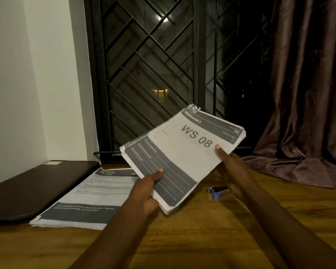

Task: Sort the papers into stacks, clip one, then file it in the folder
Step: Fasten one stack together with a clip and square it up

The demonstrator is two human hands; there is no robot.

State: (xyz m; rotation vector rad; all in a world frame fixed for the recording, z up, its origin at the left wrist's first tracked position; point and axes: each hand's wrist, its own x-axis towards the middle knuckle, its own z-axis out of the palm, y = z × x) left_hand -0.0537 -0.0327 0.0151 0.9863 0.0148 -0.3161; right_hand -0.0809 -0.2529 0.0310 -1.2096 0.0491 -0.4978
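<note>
Both hands closed on the task's thing. I hold the thick white-and-grey printed paper stack marked "WS 08" [184, 152] tilted, above the middle of the brown wooden counter [202, 239].

Left hand [147, 189] grips its near corner, thumb on top. Right hand [231, 167] grips its right edge, thumb on top.

A second printed paper stack [89, 199] lies flat towards the counter's left side, just beside the dark brown flat folder [31, 189] at the left edge.

A small black clip with blue tips [216, 190] lies on the counter, near the right hand.

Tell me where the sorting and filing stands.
Done: a sorted stack lies on the table beside the dark folder. In hand: left hand and right hand hold the WS 08 stack aloft. Left: clipping, as the blue-and-black clip lies untouched, and filing; the folder is closed.
</note>
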